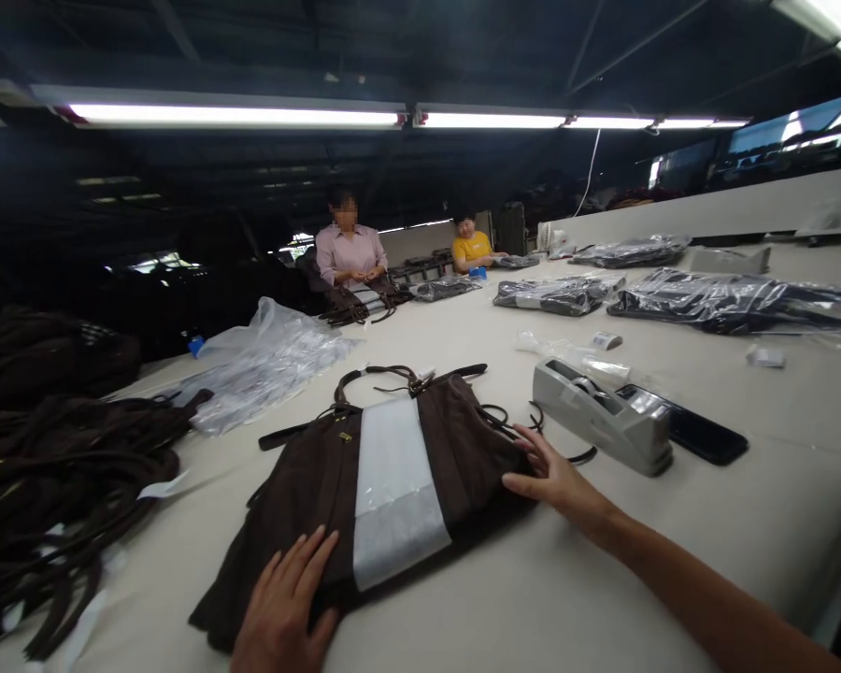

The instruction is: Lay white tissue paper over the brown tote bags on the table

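A dark brown suede handbag (308, 486) lies flat on the pale table (603, 561), its handles and straps toward the far side. A white tissue band (392, 486) wraps across its middle. My left hand (287, 598) rests flat, fingers spread, on the bag's near corner. My right hand (550, 477) touches the bag's right edge with fingers extended, next to thin dark straps.
A grey tape dispenser (606, 416) and a black phone (701, 435) lie right of the bag. A heap of brown bags and straps (56, 467) fills the left. Clear plastic bags (266, 360) lie behind. Bagged dark items (729, 304) sit far right. Two people (350, 252) work at the far end.
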Demonstrator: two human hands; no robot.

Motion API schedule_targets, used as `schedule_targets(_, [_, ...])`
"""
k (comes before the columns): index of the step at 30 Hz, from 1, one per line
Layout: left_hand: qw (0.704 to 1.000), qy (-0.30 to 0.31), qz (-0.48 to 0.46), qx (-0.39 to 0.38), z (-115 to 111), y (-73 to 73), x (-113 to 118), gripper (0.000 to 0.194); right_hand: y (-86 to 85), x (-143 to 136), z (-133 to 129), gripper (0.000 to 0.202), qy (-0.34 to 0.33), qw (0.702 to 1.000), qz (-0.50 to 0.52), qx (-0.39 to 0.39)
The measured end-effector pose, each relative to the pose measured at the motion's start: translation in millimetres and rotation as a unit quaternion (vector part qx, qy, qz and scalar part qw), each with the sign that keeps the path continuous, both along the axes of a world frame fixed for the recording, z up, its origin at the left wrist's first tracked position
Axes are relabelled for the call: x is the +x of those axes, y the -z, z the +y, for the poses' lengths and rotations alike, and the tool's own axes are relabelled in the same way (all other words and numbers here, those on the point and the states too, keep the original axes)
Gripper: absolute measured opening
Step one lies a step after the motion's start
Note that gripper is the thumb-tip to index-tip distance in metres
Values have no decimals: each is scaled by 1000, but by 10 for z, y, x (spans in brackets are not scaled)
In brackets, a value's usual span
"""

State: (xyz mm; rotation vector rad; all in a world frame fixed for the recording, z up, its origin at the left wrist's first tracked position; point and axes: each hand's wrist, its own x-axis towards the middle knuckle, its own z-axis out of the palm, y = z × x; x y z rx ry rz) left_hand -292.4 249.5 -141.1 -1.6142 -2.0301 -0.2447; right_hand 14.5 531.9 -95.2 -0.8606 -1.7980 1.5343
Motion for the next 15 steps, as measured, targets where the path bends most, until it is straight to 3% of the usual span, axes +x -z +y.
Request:
schedule_targets(3, [1000, 14, -2, 19, 130, -264, 210, 87, -71, -15, 174, 67, -30, 984, 40, -174])
schedule_targets(7, [998, 43, -52, -13, 528, -546, 590, 96, -273, -342, 355, 51, -137, 939, 6, -315])
schedule_targets(9, [987, 25, -149, -59, 741, -577, 739, 95, -442, -573, 400, 35, -190, 932, -7, -308])
schedule_targets(11, [967, -3, -247, -66, 906, -607, 820, 91, -703, -800, 426, 22, -195, 950, -11, -246])
schedule_targets(13, [947, -12, -321, -10, 996, -726, 836, 85, -1094, -1011, 429, 24, -175, 970, 25, -166])
schedule_targets(15, [925, -14, -369, 84, 1014, -980, 818, 72, -1618, -1218, 381, 28, -164, 977, 91, -99])
